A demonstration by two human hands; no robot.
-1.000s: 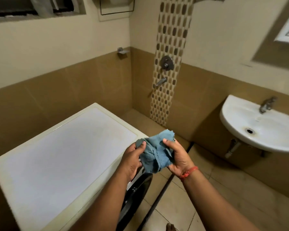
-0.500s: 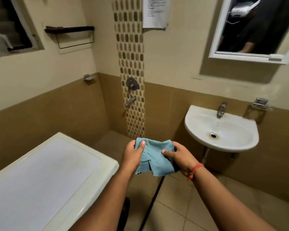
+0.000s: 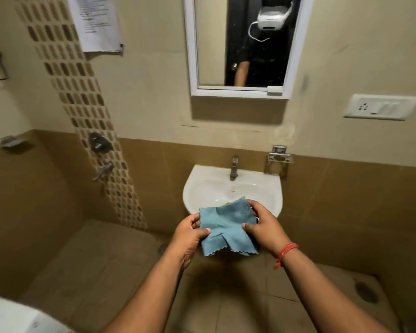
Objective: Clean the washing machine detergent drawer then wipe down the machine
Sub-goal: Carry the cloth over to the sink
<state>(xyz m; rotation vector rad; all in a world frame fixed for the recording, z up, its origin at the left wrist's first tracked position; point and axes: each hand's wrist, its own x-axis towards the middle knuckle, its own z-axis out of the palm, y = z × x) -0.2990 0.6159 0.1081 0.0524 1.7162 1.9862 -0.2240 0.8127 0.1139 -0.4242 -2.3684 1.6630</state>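
Note:
A folded blue cloth (image 3: 226,227) hangs between both my hands in front of the white wall sink (image 3: 202,186). My left hand (image 3: 187,236) pinches its left edge with thumb and fingers. My right hand (image 3: 264,224), with a red thread at the wrist, grips its right side. The cloth's upper corner overlaps the sink's front rim in the view. Only a white corner of the washing machine (image 3: 7,316) shows at the bottom left; its detergent drawer is out of view.
The sink's tap (image 3: 234,167) stands at the back of the basin under a white-framed mirror (image 3: 240,46). A shower valve (image 3: 97,143) and spout (image 3: 103,170) sit on the mosaic strip to the left. A socket plate (image 3: 380,106) is on the right wall. Brown floor tiles lie below.
The view has swung right, from the washing machine to the sink, and the sink is now straight ahead and closer. Both hands keep holding the cloth, now spread flatter.

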